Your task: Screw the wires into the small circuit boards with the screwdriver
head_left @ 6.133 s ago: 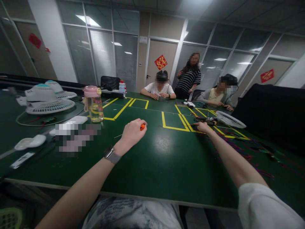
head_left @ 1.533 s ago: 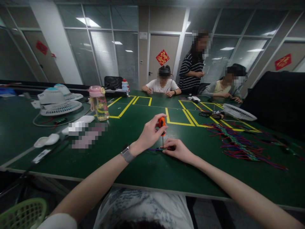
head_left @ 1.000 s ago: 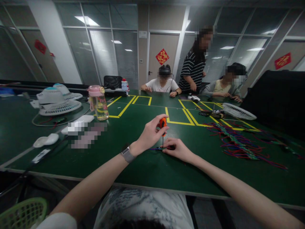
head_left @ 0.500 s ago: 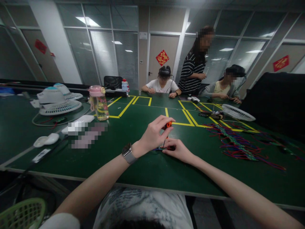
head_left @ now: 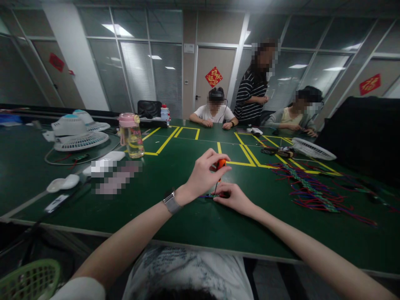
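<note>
Left hand [head_left: 204, 173] grips screwdriver [head_left: 222, 163]; bottle [head_left: 130, 135] holds liquid [head_left: 136, 151]

The bare left hand [head_left: 204, 175] grips the orange-and-black screwdriver [head_left: 221, 163] from the left, its back turned upward and its fingers curved. The left thumb [head_left: 223, 171] presses the near side of the screwdriver's handle while the left index finger [head_left: 218, 158] arches along the far side. The left wrist [head_left: 183, 196] lies lower, left of the screwdriver, and the left forearm [head_left: 134, 237] slants up toward it from the lower left. The bare right hand [head_left: 234, 199] rests low, just right of the screwdriver's shaft, with thumb and forefinger drawn together beside the tip. The right forearm [head_left: 300, 242] stretches away from the screwdriver toward the lower right, nearly straight.
</note>
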Available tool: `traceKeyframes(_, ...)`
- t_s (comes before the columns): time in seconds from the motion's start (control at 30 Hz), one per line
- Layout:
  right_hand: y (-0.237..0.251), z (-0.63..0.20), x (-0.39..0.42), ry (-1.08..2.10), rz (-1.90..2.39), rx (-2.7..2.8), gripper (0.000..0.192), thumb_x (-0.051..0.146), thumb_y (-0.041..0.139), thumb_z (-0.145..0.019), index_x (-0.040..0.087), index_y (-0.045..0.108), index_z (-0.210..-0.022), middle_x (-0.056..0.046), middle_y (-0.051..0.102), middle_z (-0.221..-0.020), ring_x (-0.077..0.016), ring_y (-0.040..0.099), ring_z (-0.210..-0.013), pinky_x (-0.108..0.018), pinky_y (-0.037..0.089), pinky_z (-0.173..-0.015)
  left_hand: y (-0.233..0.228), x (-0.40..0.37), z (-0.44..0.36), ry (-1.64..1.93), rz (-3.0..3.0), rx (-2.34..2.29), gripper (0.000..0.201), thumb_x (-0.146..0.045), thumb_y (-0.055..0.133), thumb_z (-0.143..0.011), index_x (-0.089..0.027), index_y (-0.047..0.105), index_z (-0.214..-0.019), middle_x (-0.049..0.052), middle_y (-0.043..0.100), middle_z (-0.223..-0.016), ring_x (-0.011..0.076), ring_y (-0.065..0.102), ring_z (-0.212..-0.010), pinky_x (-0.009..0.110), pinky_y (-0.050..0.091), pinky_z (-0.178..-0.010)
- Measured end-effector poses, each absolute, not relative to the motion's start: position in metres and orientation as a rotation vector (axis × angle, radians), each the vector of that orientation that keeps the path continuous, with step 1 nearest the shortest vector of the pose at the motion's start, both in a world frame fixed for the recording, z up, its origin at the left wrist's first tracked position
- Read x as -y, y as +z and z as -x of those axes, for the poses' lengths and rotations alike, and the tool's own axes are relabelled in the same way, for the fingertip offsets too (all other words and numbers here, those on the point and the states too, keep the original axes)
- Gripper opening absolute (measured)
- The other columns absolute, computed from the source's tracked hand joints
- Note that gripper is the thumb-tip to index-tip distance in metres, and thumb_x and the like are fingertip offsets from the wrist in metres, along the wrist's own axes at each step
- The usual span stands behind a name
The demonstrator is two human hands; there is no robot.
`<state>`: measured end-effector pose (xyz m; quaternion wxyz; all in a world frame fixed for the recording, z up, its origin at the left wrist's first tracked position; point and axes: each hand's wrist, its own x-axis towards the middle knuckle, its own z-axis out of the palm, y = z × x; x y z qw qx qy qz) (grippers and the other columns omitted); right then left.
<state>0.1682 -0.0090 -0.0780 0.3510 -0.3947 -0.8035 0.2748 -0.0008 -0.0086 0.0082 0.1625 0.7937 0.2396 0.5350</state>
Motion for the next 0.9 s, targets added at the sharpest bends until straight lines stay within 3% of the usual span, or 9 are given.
traceKeyframes(0.17, -0.076, -0.166, 0.012, 0.705, 1.043, 2.068, 0.006, 0.018, 0.069, -0.074, 0.017, 0.074, -0.078, -0.003, 0.064, -0.077, -0.013, 0.055, -0.066, -0.026, 0.045, -0.061, 0.015, 0.006, -0.002, 1.512, -2.383, -0.734, 0.018, -0.033, 0.058, -0.089, -0.017, 0.066, -0.093, 0.003, 0.055, -0.086, 0.0123, 0.055, -0.075, 0.024, 0.05, -0.067)
traceKeyframes(0.3, -0.076, -0.166, 0.012, 0.687, 1.043, 2.075, 0.005, 0.019, 0.069, -0.075, 0.017, 0.073, -0.076, -0.002, 0.064, -0.075, -0.013, 0.054, -0.066, -0.025, 0.044, -0.061, 0.023, 0.001, -0.006, 1.409, -2.405, -0.576, 0.021, -0.023, 0.048, -0.094, -0.016, 0.067, -0.095, 0.005, 0.061, -0.088, 0.0146, 0.06, -0.082, 0.027, 0.05, -0.076)
traceKeyframes(0.47, -0.077, -0.167, 0.009, 0.703, 1.051, 2.079, 0.008, 0.023, 0.071, -0.074, 0.016, 0.073, -0.078, -0.001, 0.062, -0.073, -0.012, 0.052, -0.062, -0.024, 0.043, -0.058, 0.013, -0.004, -0.007, 1.355, -2.108, -0.45, 0.028, -0.027, 0.038, -0.098, -0.015, 0.062, -0.107, 0.007, 0.061, -0.097, 0.0119, 0.065, -0.075, 0.024, 0.054, -0.066)
traceKeyframes(0.7, -0.075, -0.169, 0.008, 0.731, 1.036, 2.082, 0.009, 0.023, 0.071, -0.073, 0.016, 0.073, -0.078, -0.001, 0.06, -0.071, -0.0118, 0.051, -0.061, -0.024, 0.042, -0.057, 0.009, 0.005, -0.003, 1.544, -2.212, -0.563, 0.015, -0.026, 0.059, -0.089, -0.019, 0.068, -0.099, 0.004, 0.056, -0.091, 0.0137, 0.058, -0.086, 0.024, 0.052, -0.073)
traceKeyframes(0.9, -0.076, -0.169, 0.006, 0.721, 1.008, 2.107, 0.01, 0.026, 0.071, -0.074, 0.017, 0.073, -0.078, 0.0, 0.058, -0.069, -0.0121, 0.051, -0.061, -0.025, 0.042, -0.058, 0.007, 0.009, -0.003, 1.431, -2.097, -0.435, 0.025, -0.024, 0.041, -0.097, -0.017, 0.063, -0.108, 0.005, 0.055, -0.096, 0.0099, 0.061, -0.074, 0.023, 0.053, -0.067)
